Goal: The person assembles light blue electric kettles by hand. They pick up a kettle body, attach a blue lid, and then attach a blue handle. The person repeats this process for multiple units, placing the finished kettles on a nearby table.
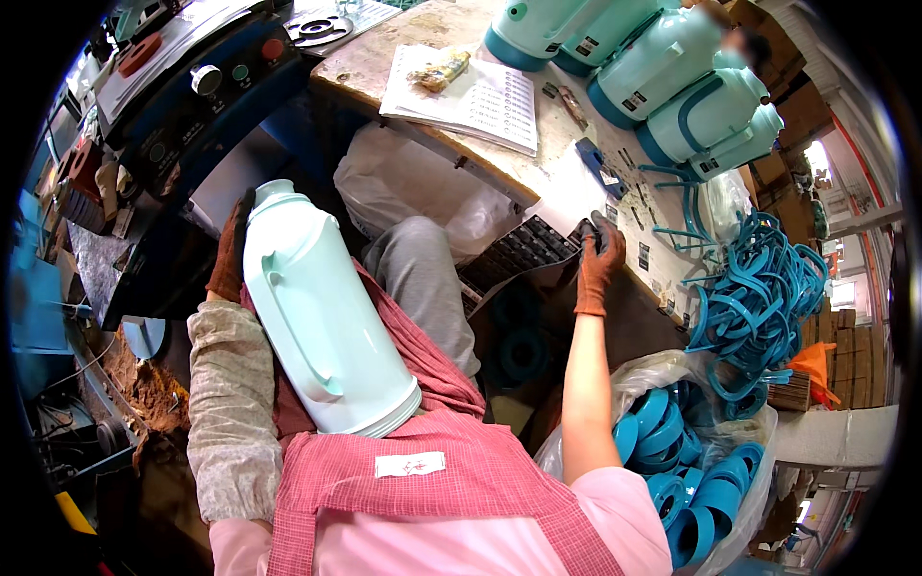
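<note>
A pale mint-green vacuum flask body (331, 317) lies tilted across my lap, its narrow neck away from me and its base against my apron. Its moulded side handle faces up. My left hand (230, 254), in a brown glove with dark fingertips, holds the flask by the side below its neck; part of the fingers is hidden behind it. My right hand (600, 261), in a matching glove, is at the table's edge beside a sheet of black labels (523, 252). Its fingers are bent together, and whatever they pinch is too small to make out.
Several mint flasks with teal bases (663, 72) stand on the worktable (355, 62). Papers (461, 96) and a blue tool (600, 168) lie there too. Teal handle straps (759, 293) heap at the right, above a bag of teal rings (663, 442). A machine control panel (216, 91) is at left.
</note>
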The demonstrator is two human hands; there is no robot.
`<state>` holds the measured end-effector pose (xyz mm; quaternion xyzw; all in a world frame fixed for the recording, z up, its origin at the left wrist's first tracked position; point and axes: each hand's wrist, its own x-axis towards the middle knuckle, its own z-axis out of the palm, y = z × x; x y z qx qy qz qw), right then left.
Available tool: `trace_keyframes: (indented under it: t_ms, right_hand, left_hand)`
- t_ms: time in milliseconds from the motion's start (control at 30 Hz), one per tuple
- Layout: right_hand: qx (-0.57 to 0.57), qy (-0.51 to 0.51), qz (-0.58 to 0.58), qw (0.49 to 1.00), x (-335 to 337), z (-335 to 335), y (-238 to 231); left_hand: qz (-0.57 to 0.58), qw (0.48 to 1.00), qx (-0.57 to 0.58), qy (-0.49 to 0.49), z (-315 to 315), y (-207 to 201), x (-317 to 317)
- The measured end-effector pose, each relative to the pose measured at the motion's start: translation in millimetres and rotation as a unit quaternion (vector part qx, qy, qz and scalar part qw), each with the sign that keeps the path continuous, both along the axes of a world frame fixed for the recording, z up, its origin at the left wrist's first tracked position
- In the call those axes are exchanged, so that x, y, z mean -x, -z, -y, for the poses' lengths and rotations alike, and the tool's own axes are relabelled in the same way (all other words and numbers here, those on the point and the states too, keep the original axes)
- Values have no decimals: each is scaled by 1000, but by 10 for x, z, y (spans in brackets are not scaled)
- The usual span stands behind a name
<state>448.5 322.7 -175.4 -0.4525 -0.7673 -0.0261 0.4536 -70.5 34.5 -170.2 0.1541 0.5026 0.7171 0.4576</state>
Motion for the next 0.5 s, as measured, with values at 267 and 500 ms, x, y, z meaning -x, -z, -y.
trace_keyframes:
  t_ms: [267,500]
  right_hand:
    - [-1,-73,-56,996,336,513,-299]
    - [377,-512,-147,758,1313,2119,-791]
  left_hand:
    - [15,1000,-4,-12,142,21,83]
    - [-15,999,47,-11,79,-161,-25]
